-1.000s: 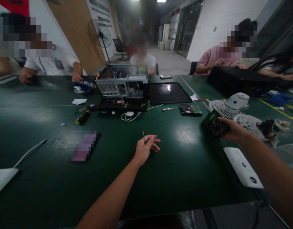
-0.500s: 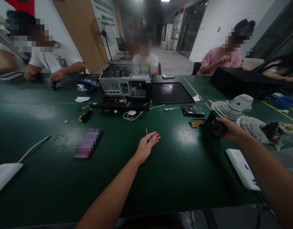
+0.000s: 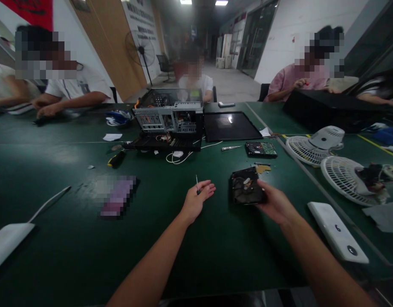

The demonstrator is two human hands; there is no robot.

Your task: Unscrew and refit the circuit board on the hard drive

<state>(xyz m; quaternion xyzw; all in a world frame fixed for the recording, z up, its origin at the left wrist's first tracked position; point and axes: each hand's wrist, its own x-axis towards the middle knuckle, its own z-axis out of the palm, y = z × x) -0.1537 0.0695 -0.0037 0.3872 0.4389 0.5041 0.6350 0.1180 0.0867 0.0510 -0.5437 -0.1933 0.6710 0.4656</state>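
Note:
My left hand (image 3: pixel 196 198), palm turned partly up, holds a small thin screwdriver (image 3: pixel 197 183) with its metal shaft pointing up. To its right, my right hand (image 3: pixel 276 202) grips a black, boxy, square computer part (image 3: pixel 246 187) by its right edge. Small silvery and brownish pieces show in the middle of that part; its exact kind is unclear. A yellowish flat piece (image 3: pixel 263 169) lies just behind it. Farther back a hard drive (image 3: pixel 261 149) with a green circuit board rests on the green table (image 3: pixel 215 247), beside a thin silver tool (image 3: pixel 231 148).
An opened computer case (image 3: pixel 167 117) stands at the back, with a black panel (image 3: pixel 231 125) beside it. A yellow-black screwdriver (image 3: pixel 116 158) and a blurred purple rectangle (image 3: pixel 119 196) lie left. White fan parts (image 3: pixel 343 179) and a white casing (image 3: pixel 337 230) are right. People sit opposite.
My right hand has brought the black computer part leftward from beside the fan parts to near my left hand. The left hand with its screwdriver stays almost still.

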